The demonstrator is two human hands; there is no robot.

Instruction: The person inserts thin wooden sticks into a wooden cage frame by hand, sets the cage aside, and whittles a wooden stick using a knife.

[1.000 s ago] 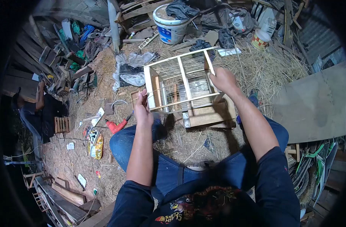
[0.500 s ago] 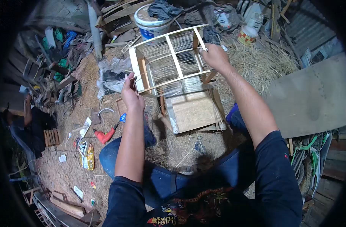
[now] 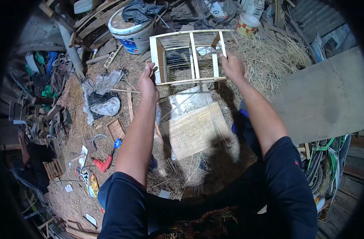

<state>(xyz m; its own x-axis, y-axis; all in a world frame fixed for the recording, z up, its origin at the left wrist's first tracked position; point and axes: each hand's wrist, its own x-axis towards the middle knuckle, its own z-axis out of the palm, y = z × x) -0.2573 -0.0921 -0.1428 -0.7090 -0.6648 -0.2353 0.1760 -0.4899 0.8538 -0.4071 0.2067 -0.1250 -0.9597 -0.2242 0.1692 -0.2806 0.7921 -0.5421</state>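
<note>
A small wooden cage (image 3: 194, 55) with pale slat edges and rows of thin bars is held up in front of me, between my two hands. At its lower left corner my left hand (image 3: 149, 84) is closed on the frame, with some fingers hidden behind the wood. My right hand (image 3: 233, 68) grips the upright slat at the cage's right end, fingers wrapped round it. Below the cage, a flat wooden board (image 3: 198, 129) lies on a low support, with a whitish sheet (image 3: 190, 100) behind it.
A red power drill (image 3: 103, 163) lies on the ground at left, near a small wooden tray (image 3: 116, 129). A white bucket (image 3: 132, 34) stands behind the cage. At right is a large grey panel (image 3: 323, 95). Another person (image 3: 30, 159) is at far left.
The cage has moved slightly right in view and turned more level, both hands still on it. My view has shifted, showing more of the board below.
</note>
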